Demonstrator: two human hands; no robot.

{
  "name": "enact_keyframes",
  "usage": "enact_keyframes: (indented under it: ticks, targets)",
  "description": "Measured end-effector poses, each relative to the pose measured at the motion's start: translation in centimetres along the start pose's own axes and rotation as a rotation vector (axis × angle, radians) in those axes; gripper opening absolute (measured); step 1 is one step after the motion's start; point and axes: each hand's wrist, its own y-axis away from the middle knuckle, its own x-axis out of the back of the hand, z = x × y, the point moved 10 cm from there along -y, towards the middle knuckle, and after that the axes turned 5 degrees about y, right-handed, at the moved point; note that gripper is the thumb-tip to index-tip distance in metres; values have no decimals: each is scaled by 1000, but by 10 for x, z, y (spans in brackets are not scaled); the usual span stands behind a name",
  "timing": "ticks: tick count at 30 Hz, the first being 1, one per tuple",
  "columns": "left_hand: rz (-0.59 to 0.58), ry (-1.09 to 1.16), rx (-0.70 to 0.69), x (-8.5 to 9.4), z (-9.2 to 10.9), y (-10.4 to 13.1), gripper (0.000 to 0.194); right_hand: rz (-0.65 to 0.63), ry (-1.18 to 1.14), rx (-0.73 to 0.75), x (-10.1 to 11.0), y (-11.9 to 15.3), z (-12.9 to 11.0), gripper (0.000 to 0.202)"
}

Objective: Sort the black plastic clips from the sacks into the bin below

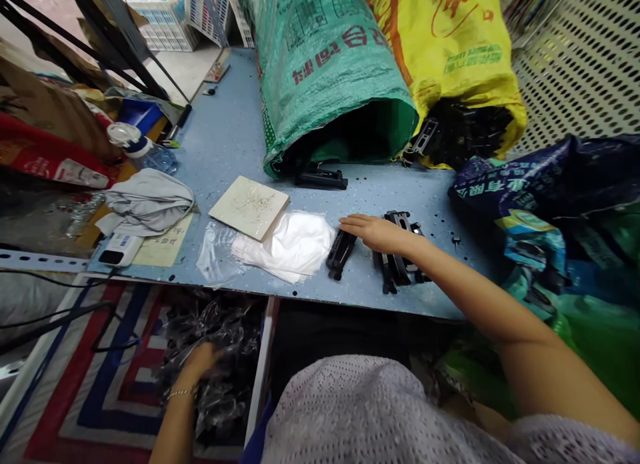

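Note:
Below the table edge at the lower left, my left hand [203, 361] is blurred over a pile of dark parts in clear plastic bags [225, 391]; its fingers are smeared, and whether they hold anything is hidden. My right hand [373, 232] lies over the blue table [215, 137], fingers stretched out, at the upper end of a black plastic part [341, 254]. Under and beside my right wrist lie several more black parts [395, 267]. White plastic bags [295, 244] are stacked left of the single black part, partly under a square beige board [250, 207].
A green sack [340, 64] and a yellow sack [450, 51] with black parts lie open at the back. At left are a grey cloth [150, 201], a bottle [143, 147] and a white device [121, 249]. Dark blue plastic bags [545, 177] are at right.

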Motion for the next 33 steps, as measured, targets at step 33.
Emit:
enact_keyframes:
  ticks: [33]
  targets:
    - [477,648,-806,85,314,1,6,348,-2177,-663,-59,-34,-49,33]
